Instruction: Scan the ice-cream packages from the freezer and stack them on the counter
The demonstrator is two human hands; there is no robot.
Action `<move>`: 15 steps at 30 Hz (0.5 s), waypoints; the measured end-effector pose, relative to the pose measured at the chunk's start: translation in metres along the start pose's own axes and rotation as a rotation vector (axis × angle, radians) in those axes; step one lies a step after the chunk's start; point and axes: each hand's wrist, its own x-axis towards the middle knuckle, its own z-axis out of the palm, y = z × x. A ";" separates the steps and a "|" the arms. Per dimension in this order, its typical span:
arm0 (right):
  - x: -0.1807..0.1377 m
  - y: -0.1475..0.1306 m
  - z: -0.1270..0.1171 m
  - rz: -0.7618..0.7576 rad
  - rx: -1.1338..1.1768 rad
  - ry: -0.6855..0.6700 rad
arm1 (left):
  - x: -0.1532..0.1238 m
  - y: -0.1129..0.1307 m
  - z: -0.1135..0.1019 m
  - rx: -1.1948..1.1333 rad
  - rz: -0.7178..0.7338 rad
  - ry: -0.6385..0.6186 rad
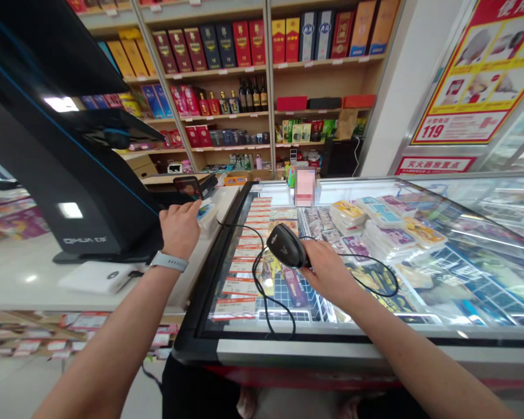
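A black handheld barcode scanner [284, 247] is gripped in my right hand [327, 269], held above the glass top of the display freezer [240, 279]. Its black cable [262, 291] loops across the glass. My left hand [180, 228], with a grey band on the wrist, is palm down over the white counter. One finger reaches toward a clear plastic-looking pack [207, 216] on its right; whether they touch is unclear. The other fingertips are hidden behind the hand. A phone-like screen [187, 187] stands just past the left fingers.
A large black checkout terminal [87, 192] rises at left, with a white box [100, 277] at its base. Under the freezer glass lie price labels [238, 286] and packaged ice creams [393, 233]. Shelves of boxed bottles [209, 46] line the back; a pillar [402, 81] stands right.
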 end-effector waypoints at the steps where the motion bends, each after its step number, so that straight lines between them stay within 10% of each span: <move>1: 0.000 0.000 0.000 0.000 0.000 -0.001 | -0.001 0.001 0.001 0.005 0.006 -0.006; 15: 0.001 -0.002 -0.002 0.004 0.003 0.027 | -0.009 0.031 0.005 -0.136 0.145 0.074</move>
